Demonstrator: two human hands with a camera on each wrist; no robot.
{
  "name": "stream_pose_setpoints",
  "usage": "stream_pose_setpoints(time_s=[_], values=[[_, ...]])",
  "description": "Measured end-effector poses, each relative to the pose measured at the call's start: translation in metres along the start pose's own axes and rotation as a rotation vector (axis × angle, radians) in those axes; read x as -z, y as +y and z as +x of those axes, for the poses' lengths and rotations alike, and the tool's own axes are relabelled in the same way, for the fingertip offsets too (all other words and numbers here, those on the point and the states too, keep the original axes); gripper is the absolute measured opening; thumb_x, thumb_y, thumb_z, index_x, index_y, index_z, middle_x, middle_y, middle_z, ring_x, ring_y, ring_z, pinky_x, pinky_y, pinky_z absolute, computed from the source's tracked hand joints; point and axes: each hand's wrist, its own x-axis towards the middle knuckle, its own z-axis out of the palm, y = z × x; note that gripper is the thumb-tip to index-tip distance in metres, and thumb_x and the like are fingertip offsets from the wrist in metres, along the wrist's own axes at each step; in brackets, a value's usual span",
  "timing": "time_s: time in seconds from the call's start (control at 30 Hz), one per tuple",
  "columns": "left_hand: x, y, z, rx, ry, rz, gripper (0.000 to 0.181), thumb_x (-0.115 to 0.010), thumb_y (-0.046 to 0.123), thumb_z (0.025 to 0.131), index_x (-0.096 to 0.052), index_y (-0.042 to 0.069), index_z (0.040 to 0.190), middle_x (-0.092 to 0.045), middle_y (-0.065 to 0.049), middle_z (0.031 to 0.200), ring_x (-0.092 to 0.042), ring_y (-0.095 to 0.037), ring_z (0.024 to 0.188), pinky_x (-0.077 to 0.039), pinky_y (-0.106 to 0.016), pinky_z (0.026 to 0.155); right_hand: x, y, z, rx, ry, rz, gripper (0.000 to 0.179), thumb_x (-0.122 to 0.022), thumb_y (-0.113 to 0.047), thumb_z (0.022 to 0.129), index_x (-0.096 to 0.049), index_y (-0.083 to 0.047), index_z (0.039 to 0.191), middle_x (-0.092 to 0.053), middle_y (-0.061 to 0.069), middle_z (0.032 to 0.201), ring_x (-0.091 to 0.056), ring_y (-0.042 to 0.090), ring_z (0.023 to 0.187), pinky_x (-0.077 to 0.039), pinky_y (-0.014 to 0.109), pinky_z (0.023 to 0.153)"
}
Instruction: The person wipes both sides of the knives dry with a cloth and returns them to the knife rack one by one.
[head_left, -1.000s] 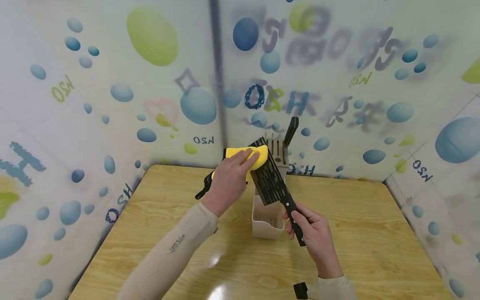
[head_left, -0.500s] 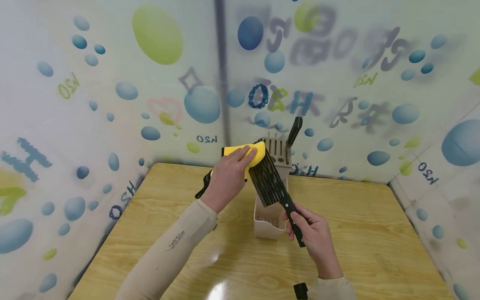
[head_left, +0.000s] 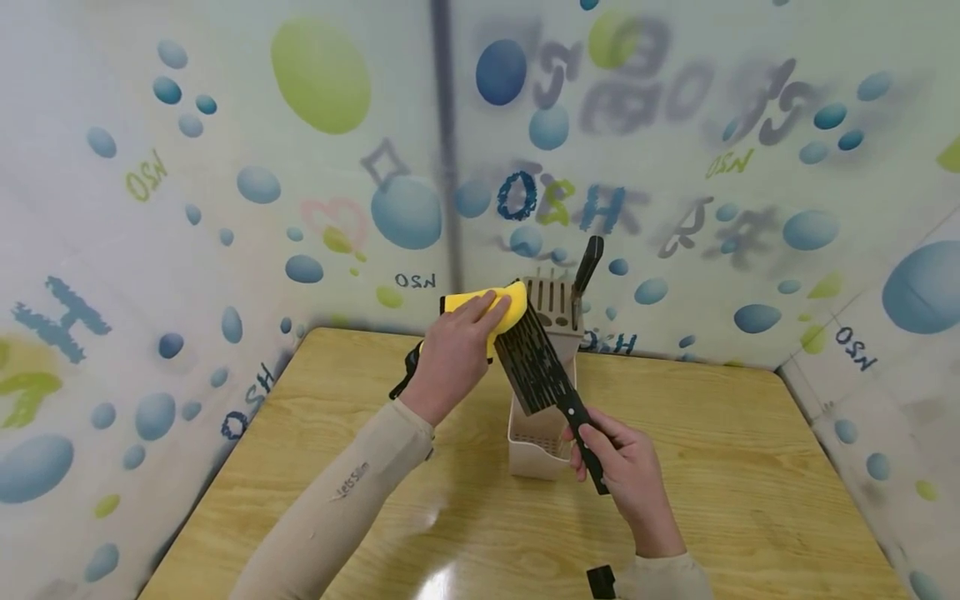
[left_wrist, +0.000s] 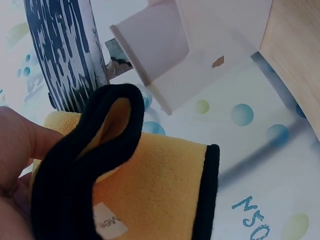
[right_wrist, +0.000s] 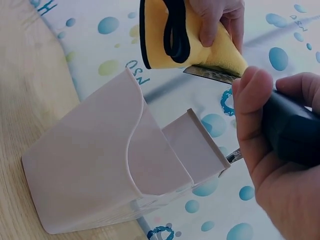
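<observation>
In the head view my right hand (head_left: pixel 626 467) grips the black riveted handle of a cleaver (head_left: pixel 534 362). Its broad blade, dark with pale streaks, slants up and to the left above the table. My left hand (head_left: pixel 457 354) holds a yellow cloth (head_left: pixel 512 310) with black edging against the blade's far end, thumb and fingers on either side. The left wrist view shows the cloth (left_wrist: pixel 155 185) folded over, a black-edged loop standing up and the streaked blade (left_wrist: pixel 67 45) behind. Seen from the right wrist, the cloth (right_wrist: pixel 162 40) covers most of the blade.
Below and behind the cleaver, a pale knife holder (head_left: pixel 534 460) with an open front compartment stands on the wooden table (head_left: pixel 712 467). A black-handled tool (head_left: pixel 590 265) sticks up from its slotted top (head_left: pixel 551 304). Patterned walls (head_left: pixel 675 125) close in the table's back and sides.
The cloth and cleaver have shifted slightly left relative to the holder, both hands keeping their hold. The head view has turned a little to the left.
</observation>
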Motion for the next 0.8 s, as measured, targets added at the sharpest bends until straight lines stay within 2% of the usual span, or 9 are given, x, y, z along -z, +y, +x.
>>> stream_pose_setpoints(time_s=[0.17, 0.33, 0.47, 0.7, 0.8], values=[[-0.001, 0.002, -0.003, -0.017, -0.005, 0.014, 0.061, -0.068, -0.012, 0.087, -0.062, 0.010, 0.143, -0.066, -0.014, 0.138, -0.071, -0.028, 0.110, -0.062, -0.041, 0.076, -0.002, -0.001, 0.001, -0.013, -0.011, -0.003, 0.038, -0.054, -0.012, 0.108, -0.057, 0.015, 0.136, -0.069, 0.018, 0.096, -0.065, 0.013, 0.066, -0.060, 0.029, 0.055], [-0.003, 0.006, -0.006, -0.044, -0.030, 0.039, 0.062, -0.070, -0.009, 0.087, -0.060, 0.010, 0.145, -0.064, -0.012, 0.141, -0.069, -0.027, 0.116, -0.062, -0.041, 0.083, -0.003, -0.001, 0.003, -0.020, -0.007, -0.012, 0.038, -0.054, -0.011, 0.108, -0.057, 0.015, 0.135, -0.070, 0.013, 0.096, -0.065, 0.013, 0.066, -0.060, 0.029, 0.055], [-0.005, 0.009, -0.007, -0.065, -0.024, 0.038, 0.062, -0.071, -0.009, 0.086, -0.060, 0.010, 0.144, -0.064, -0.013, 0.141, -0.068, -0.028, 0.117, -0.061, -0.041, 0.087, -0.003, -0.002, 0.005, -0.028, 0.001, -0.033, 0.037, -0.054, -0.012, 0.108, -0.058, 0.014, 0.134, -0.070, 0.015, 0.097, -0.065, 0.014, 0.067, -0.060, 0.029, 0.055], [-0.008, 0.014, -0.010, -0.102, -0.001, 0.046, 0.061, -0.071, -0.009, 0.086, -0.062, 0.010, 0.143, -0.065, -0.013, 0.139, -0.069, -0.028, 0.116, -0.062, -0.041, 0.084, -0.006, -0.005, 0.009, -0.044, 0.016, -0.057, 0.035, -0.050, -0.009, 0.109, -0.058, 0.012, 0.136, -0.071, 0.009, 0.096, -0.065, 0.015, 0.067, -0.060, 0.030, 0.056], [-0.010, 0.017, -0.011, -0.118, -0.001, 0.054, 0.060, -0.072, -0.008, 0.086, -0.062, 0.011, 0.142, -0.065, -0.013, 0.139, -0.069, -0.028, 0.116, -0.062, -0.041, 0.082, -0.008, -0.006, 0.010, -0.054, 0.035, -0.056, 0.034, -0.048, -0.008, 0.110, -0.059, 0.011, 0.136, -0.071, 0.010, 0.097, -0.065, 0.016, 0.066, -0.060, 0.031, 0.056]])
